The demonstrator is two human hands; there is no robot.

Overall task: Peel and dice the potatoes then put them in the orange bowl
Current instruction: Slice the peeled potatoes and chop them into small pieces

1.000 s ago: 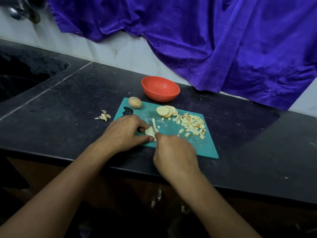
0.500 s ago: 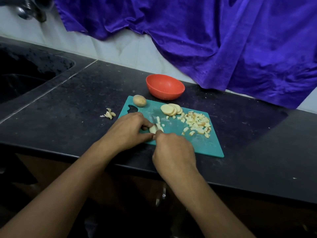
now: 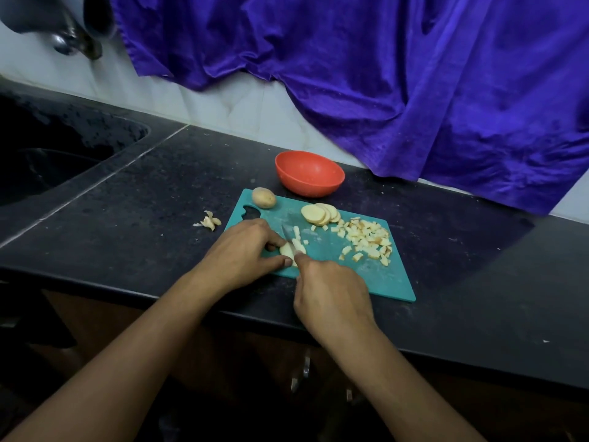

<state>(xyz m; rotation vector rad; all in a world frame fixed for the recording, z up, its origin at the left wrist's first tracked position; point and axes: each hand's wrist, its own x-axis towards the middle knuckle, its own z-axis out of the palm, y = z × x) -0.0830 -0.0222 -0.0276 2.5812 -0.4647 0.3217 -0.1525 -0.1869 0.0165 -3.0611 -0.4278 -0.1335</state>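
On the teal cutting board (image 3: 376,279), my left hand (image 3: 242,253) pinches a pale potato slice (image 3: 287,250) between thumb and fingers. My right hand (image 3: 331,298) grips a knife (image 3: 288,234) whose blade lies across that slice; the handle is hidden in my fist. A few cut cubes (image 3: 298,232) lie just beyond the blade. A stack of round slices (image 3: 318,213) and a pile of diced potato (image 3: 368,239) sit further right on the board. An unpeeled potato (image 3: 263,197) rests at the board's far left corner. Behind the board stands the orange bowl (image 3: 309,173), nothing visible inside.
Potato peels (image 3: 208,221) lie on the black counter (image 3: 143,199) left of the board. A dark sink (image 3: 47,161) is at far left with a tap (image 3: 73,39) above. A purple cloth (image 3: 382,74) hangs over the wall behind.
The knife has worked further through the slice, leaving a few more cubes beside the blade. Both hands stay at the same spot on the board; my head view shifted slightly.
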